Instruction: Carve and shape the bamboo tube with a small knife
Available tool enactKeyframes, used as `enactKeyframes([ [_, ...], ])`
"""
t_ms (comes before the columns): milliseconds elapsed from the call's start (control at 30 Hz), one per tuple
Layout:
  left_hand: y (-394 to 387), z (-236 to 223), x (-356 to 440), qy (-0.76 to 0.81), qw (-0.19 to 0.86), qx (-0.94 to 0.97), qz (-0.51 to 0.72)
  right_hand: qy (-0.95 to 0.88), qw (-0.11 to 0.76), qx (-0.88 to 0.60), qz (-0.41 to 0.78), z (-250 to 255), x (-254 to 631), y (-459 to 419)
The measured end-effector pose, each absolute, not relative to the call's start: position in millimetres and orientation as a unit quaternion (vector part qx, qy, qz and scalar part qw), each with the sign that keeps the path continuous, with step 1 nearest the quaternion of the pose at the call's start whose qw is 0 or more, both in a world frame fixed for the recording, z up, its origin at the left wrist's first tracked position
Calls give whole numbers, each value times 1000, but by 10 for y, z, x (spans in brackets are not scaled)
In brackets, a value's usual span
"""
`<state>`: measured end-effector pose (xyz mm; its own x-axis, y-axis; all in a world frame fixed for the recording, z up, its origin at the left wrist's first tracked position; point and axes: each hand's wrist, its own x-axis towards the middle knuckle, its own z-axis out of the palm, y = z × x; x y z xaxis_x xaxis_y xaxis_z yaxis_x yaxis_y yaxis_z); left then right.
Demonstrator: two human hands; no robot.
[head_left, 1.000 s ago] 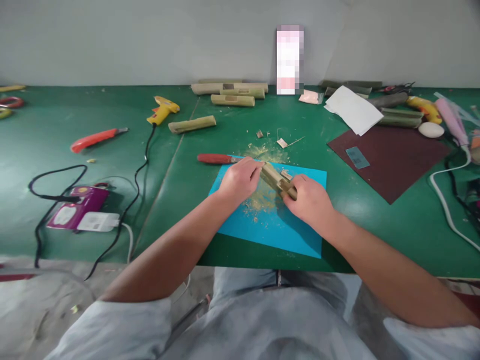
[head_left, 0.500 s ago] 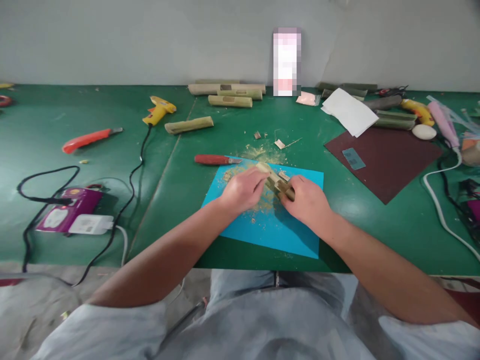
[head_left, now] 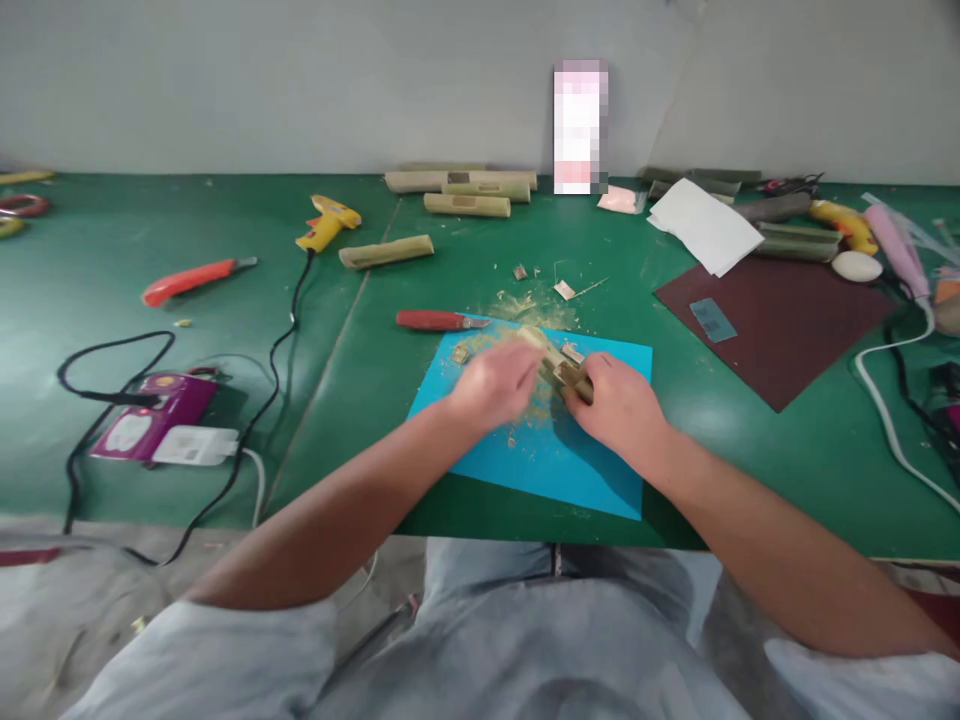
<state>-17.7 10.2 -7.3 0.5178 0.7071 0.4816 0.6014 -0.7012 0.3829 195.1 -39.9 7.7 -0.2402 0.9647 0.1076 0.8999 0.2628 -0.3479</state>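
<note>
My right hand (head_left: pixel 622 397) is closed around the near end of a bamboo tube (head_left: pixel 553 362) with a cut-out opening, holding it slantwise above a blue sheet (head_left: pixel 592 480). Close to the tube's far end is my left hand (head_left: pixel 498 382), smeared by motion with its fingers curled; whether it grips anything I cannot tell. Pale shavings and small chips lie on the sheet around the tube. A red-handled knife (head_left: pixel 431 320) rests at the sheet's upper left corner, its blade over the edge.
Left stand an orange utility knife (head_left: pixel 191 282), a yellow glue gun (head_left: pixel 328 222) and a purple power strip (head_left: pixel 157 415) with cords. Bamboo pieces (head_left: pixel 466 205) lie along the wall near a phone (head_left: pixel 580 125). Right are white paper (head_left: pixel 705 228), a dark brown sheet (head_left: pixel 780 330) and a pink tool (head_left: pixel 896 250).
My left hand has shifted slightly and is now blurred near the tube. My right hand keeps its hold on the bamboo. The whole view has moved a little.
</note>
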Motion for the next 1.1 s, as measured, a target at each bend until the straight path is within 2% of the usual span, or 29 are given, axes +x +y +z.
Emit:
enactKeyframes([
  [567, 76, -72, -158, 405, 75, 856, 313, -778, 158, -597, 114, 90, 1951, -399],
  [833, 130, -102, -178, 426, 134, 831, 332, -775, 153, -601, 121, 104, 1952, -400],
  [1100, 61, -102, -121, 405, 126, 855, 300, -777, 159, -598, 116, 97, 1959, -413],
])
